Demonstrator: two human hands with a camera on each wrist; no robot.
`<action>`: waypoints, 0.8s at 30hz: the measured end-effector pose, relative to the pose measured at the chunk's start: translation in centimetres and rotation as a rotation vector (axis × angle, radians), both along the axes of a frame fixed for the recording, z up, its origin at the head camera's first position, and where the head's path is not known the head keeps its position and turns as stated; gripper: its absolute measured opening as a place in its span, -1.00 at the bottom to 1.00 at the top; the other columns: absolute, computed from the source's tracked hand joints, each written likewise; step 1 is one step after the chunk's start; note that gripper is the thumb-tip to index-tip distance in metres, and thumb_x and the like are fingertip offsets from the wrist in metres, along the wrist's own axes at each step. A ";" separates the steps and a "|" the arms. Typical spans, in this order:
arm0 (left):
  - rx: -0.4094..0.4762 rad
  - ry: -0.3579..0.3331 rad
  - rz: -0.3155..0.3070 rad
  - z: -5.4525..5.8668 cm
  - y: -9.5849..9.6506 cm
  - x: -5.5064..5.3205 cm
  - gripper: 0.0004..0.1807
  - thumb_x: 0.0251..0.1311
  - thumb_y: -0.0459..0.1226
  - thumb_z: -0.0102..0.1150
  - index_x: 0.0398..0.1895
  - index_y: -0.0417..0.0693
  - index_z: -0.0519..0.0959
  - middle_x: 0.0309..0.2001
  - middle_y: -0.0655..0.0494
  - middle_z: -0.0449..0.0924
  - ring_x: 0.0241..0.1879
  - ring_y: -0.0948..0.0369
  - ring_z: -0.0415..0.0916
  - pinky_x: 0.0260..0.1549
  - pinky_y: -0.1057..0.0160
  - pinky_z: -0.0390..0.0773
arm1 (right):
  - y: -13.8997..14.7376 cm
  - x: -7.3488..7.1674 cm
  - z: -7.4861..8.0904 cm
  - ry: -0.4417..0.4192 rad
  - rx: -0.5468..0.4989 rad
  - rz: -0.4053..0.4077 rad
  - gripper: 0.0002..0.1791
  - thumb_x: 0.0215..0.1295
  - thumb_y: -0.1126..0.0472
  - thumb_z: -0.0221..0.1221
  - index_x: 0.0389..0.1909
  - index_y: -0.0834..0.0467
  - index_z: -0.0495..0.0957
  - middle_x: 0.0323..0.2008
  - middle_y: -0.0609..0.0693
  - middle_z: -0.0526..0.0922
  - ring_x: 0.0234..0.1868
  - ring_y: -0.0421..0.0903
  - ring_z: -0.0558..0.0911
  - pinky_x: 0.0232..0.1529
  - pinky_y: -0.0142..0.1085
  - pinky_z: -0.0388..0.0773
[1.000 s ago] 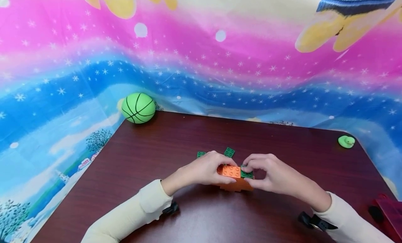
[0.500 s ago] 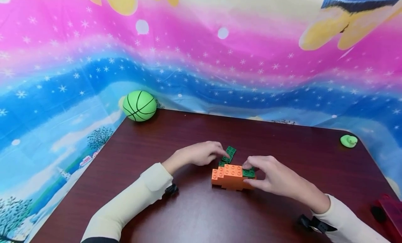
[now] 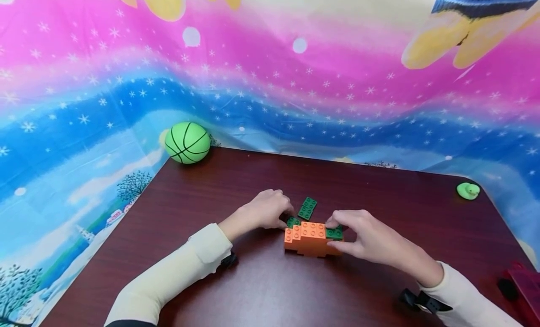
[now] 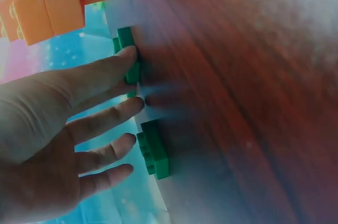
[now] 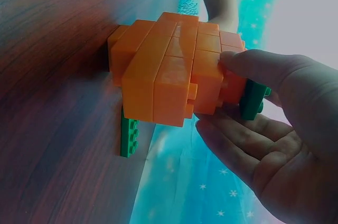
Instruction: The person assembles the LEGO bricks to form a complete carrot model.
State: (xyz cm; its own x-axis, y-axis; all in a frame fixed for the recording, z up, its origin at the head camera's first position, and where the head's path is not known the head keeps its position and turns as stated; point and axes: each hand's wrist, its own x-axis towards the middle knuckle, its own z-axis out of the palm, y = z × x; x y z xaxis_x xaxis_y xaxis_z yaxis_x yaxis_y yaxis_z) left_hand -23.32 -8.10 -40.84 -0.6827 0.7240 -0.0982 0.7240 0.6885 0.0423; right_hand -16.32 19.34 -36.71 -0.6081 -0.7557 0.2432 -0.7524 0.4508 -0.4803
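A stepped block of joined orange toy bricks point(image 3: 312, 229) sits upright on the table, with a green brick point(image 3: 334, 232) on its right end. My right hand point(image 3: 367, 235) grips that end, its thumb point(image 5: 243, 63) on the orange side and its fingers behind. Just beyond the block's left end, my left hand point(image 3: 267, 209) has thumb and index finger at a small green brick point(image 3: 293, 221), seemingly pinching it. The thumb partly covers green brick point(image 4: 132, 71) in the left wrist view. The other fingers of that hand are spread, near another green brick point(image 4: 154, 150).
More green bricks point(image 3: 308, 208) lie behind the orange block. A green ball point(image 3: 187, 142) stands at the back left corner of the dark wooden table point(image 3: 261, 285). A green toy duck point(image 3: 468, 191) is at the back right; a red translucent object point(image 3: 525, 285) lies at the right edge.
My left hand has let go of the orange block, reached to the green bricks behind it, then drawn slightly left, with the small green brick shifting left. My right hand keeps hold of the block.
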 end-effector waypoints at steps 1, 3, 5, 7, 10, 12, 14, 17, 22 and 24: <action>-0.004 0.006 0.005 0.0 0.0 0.0 -0.72 0.17 0.03 0.47 -0.07 0.29 0.78 -0.12 0.31 0.76 -0.17 0.21 0.53 -0.21 0.21 0.49 | 0.0 0.0 0.0 0.001 0.001 -0.001 -0.70 0.20 0.25 0.46 -0.25 -0.06 0.50 -0.22 -0.21 0.77 -0.24 -0.40 0.69 -0.21 -0.36 0.72; -0.001 0.001 0.005 0.0 0.1 0.1 -0.66 0.16 0.04 0.46 0.00 0.28 0.77 -0.07 0.29 0.76 -0.13 0.20 0.55 -0.16 0.19 0.52 | 0.0 0.0 -0.1 0.004 0.000 -0.006 -0.70 0.19 0.25 0.47 -0.25 -0.06 0.51 -0.22 -0.22 0.77 -0.25 -0.40 0.69 -0.22 -0.33 0.72; 0.008 -0.015 -0.014 0.0 0.2 0.2 -0.63 0.19 0.01 0.45 0.07 0.27 0.74 -0.02 0.28 0.75 -0.07 0.20 0.58 -0.07 0.17 0.57 | 0.0 0.0 -0.1 0.009 -0.002 -0.010 -0.70 0.19 0.25 0.47 -0.24 -0.07 0.52 -0.22 -0.22 0.76 -0.25 -0.41 0.69 -0.23 -0.30 0.73; 0.012 -0.036 -0.033 -0.2 0.3 0.3 -0.64 0.23 -0.03 0.43 0.09 0.26 0.73 0.00 0.28 0.74 -0.02 0.22 0.59 0.01 0.17 0.59 | 0.0 0.0 -0.2 0.011 -0.005 -0.007 -0.70 0.19 0.25 0.47 -0.21 -0.07 0.53 -0.23 -0.23 0.76 -0.25 -0.40 0.68 -0.23 -0.30 0.73; 0.019 -0.074 -0.030 -0.3 0.3 0.4 -0.71 0.28 -0.08 0.39 0.06 0.22 0.74 -0.03 0.25 0.72 -0.01 0.25 0.61 0.05 0.18 0.62 | -0.1 0.0 -0.3 0.014 -0.010 0.001 -0.70 0.20 0.25 0.46 -0.19 -0.07 0.54 -0.22 -0.23 0.76 -0.25 -0.40 0.68 -0.22 -0.34 0.72; 0.040 -0.113 -0.001 -0.2 0.1 0.4 -0.73 0.30 -0.08 0.37 0.04 0.17 0.74 -0.03 0.24 0.72 -0.04 0.27 0.61 0.03 0.19 0.64 | -0.1 0.0 -0.3 0.016 -0.014 0.005 -0.70 0.20 0.25 0.46 -0.18 -0.06 0.54 -0.22 -0.23 0.76 -0.25 -0.40 0.68 -0.22 -0.36 0.71; 0.086 -0.161 0.025 0.2 -0.2 0.2 -0.72 0.32 -0.09 0.35 0.04 0.11 0.72 -0.04 0.23 0.73 -0.08 0.28 0.63 -0.01 0.21 0.65 | -0.1 0.0 -0.3 0.019 -0.016 0.002 -0.70 0.20 0.25 0.46 -0.18 -0.06 0.55 -0.22 -0.23 0.76 -0.25 -0.41 0.68 -0.22 -0.39 0.70; 0.194 -0.226 0.048 1.2 -0.9 0.0 -0.66 0.37 -0.11 0.29 0.14 0.02 0.65 0.02 0.19 0.70 -0.13 0.27 0.60 -0.07 0.27 0.62 | -0.2 0.0 -0.4 0.022 -0.020 -0.012 -0.70 0.20 0.25 0.46 -0.17 -0.06 0.55 -0.24 -0.23 0.75 -0.27 -0.42 0.67 -0.23 -0.41 0.69; 0.430 -0.279 0.016 3.5 -2.0 0.6 -0.60 0.40 -0.13 0.25 0.25 0.01 0.57 0.07 0.17 0.61 -0.15 0.24 0.57 -0.09 0.29 0.63 | -0.3 0.2 -0.5 0.009 -0.020 -0.049 -0.68 0.18 0.26 0.47 -0.15 -0.05 0.56 -0.25 -0.22 0.74 -0.29 -0.42 0.66 -0.24 -0.40 0.70; 0.510 -0.304 -0.019 4.3 -2.2 1.2 -0.62 0.38 -0.17 0.27 0.22 0.01 0.58 0.04 0.17 0.61 -0.16 0.26 0.59 -0.08 0.27 0.66 | -0.3 0.2 -0.5 -0.001 -0.018 -0.057 -0.68 0.18 0.26 0.47 -0.14 -0.05 0.57 -0.24 -0.22 0.74 -0.30 -0.43 0.65 -0.25 -0.39 0.71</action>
